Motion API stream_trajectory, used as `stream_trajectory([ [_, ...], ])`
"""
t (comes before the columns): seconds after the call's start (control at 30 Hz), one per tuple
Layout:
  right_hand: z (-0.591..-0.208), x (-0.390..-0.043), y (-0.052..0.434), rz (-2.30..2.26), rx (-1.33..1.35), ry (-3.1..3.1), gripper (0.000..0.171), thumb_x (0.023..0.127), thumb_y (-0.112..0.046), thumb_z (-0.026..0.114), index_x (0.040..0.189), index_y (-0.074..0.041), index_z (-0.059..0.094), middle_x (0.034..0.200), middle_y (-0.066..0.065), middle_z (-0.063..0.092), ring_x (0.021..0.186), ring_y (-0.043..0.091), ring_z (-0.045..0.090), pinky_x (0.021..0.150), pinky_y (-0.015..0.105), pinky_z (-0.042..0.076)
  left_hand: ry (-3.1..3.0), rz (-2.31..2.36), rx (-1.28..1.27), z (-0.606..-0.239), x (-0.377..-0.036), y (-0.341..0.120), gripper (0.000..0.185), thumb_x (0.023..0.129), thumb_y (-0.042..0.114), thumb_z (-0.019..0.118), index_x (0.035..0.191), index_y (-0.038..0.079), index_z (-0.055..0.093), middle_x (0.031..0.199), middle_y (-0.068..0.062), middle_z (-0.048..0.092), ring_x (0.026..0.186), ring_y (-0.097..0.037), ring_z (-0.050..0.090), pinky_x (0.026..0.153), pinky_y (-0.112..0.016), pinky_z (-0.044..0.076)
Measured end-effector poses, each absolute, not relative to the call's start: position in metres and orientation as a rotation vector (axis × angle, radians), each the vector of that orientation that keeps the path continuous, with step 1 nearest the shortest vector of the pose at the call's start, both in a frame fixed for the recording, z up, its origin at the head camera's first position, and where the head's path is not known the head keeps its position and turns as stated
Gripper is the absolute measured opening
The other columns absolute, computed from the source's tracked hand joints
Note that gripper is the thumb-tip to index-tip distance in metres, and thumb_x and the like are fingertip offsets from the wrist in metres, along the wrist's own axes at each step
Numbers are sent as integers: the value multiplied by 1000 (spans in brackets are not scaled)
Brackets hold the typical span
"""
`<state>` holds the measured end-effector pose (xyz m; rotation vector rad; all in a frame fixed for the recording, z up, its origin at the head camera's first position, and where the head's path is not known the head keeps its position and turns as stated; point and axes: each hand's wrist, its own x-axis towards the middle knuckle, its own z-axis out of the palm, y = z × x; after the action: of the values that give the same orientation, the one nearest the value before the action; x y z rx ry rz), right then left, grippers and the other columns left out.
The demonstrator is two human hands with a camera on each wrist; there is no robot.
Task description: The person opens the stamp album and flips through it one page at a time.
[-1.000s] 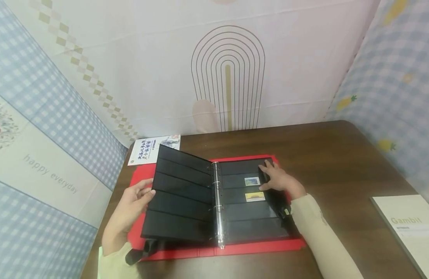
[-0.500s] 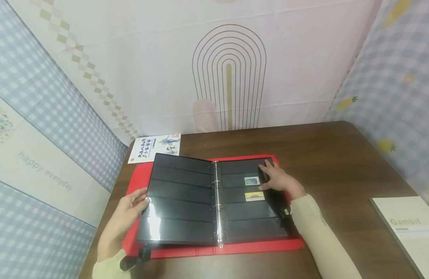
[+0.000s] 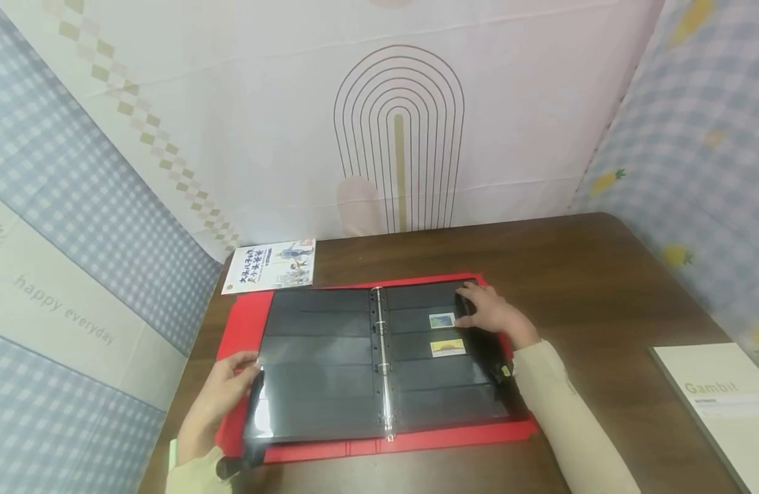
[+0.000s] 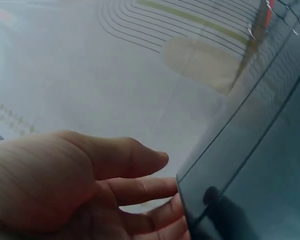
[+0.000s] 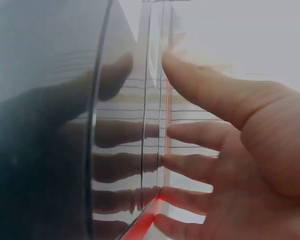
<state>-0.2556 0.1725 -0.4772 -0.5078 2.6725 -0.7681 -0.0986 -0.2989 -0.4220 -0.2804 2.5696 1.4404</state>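
Table (image 3: pixel 602 288): dark wood, backed by patterned cloth walls.

Binder (image 3: pixel 243 322): red cover, lying open flat at the centre of the table, ring spine (image 3: pixel 382 363) running from 12 to 6 o'clock. It holds black pocket pages on both sides. The left page (image 3: pixel 318 363) lies almost flat, its outer edge slightly raised at 9 o'clock. The right page (image 3: pixel 441 391) lies flat and carries two stamps in its strip pockets: a blue-green stamp (image 3: pixel 442 320) in the second strip from the top, and a yellow stamp (image 3: pixel 447 348) in the strip directly below, at its 6 o'clock. The other pockets in view appear to hold nothing, though glare on the left page makes this uncertain.

Book (image 3: pixel 725 405): pale cover, at the table's 4 o'clock edge, well apart from the binder.

Booklet (image 3: pixel 271 265): white, just beyond the binder's far left corner, at 11 o'clock.

Left hand (image 3: pixel 222 394): at the outer edge of the left page, toward 8 o'clock. Fingers are loosely extended, their tips under and against the page edge in the left wrist view (image 4: pixel 155 200); not clenched.

Right hand (image 3: pixel 493 312): rests on the right page's outer edge at 2 o'clock, just beside the blue-green stamp. Fingers are straight and spread, pressed against the stacked page edges (image 5: pixel 190 165).
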Motion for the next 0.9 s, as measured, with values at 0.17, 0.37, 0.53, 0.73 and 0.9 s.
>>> stream_trajectory([
  [0.17, -482, -262, 174, -771, -485, 2741, 73, 87, -17, 80, 148, 5, 44, 152, 28, 40, 133, 51, 34, 103, 74, 30, 2647, 1331, -307, -430, -101, -294, 34, 98, -1, 53, 124, -23, 52, 102, -25, 65, 75, -19, 60, 61, -29, 55],
  [0.37, -485, -264, 176, -824, -438, 2709, 76, 85, -13, 80, 149, 5, 42, 158, 29, 31, 143, 51, 23, 107, 75, 22, 2705, 1186, -294, -431, -101, -289, 37, 99, 5, 54, 126, -21, 53, 102, -25, 66, 85, -29, 65, 73, -41, 57],
  [0.53, -487, -264, 181, -883, -391, 2644, 82, 86, -14, 79, 153, 5, 36, 163, 27, 16, 151, 48, 2, 111, 74, 14, 2770, 1047, -225, -435, -101, -288, 39, 100, 10, 56, 125, -19, 56, 112, -30, 66, 105, -42, 64, 90, -55, 51],
  [0.73, -485, -262, 184, -876, -394, 2615, 84, 89, -17, 77, 155, 6, 30, 164, 28, 13, 150, 48, 1, 113, 71, 17, 2777, 1042, -221, -440, -101, -284, 40, 100, 12, 56, 125, -19, 56, 111, -31, 67, 108, -45, 62, 92, -58, 49],
  [0.9, -481, -260, 181, -842, -416, 2612, 84, 92, -19, 75, 156, 7, 26, 163, 30, 12, 150, 48, 5, 114, 68, 18, 2759, 1020, -251, -439, -103, -284, 40, 100, 11, 54, 123, -21, 56, 113, -33, 65, 109, -47, 61, 92, -58, 49],
])
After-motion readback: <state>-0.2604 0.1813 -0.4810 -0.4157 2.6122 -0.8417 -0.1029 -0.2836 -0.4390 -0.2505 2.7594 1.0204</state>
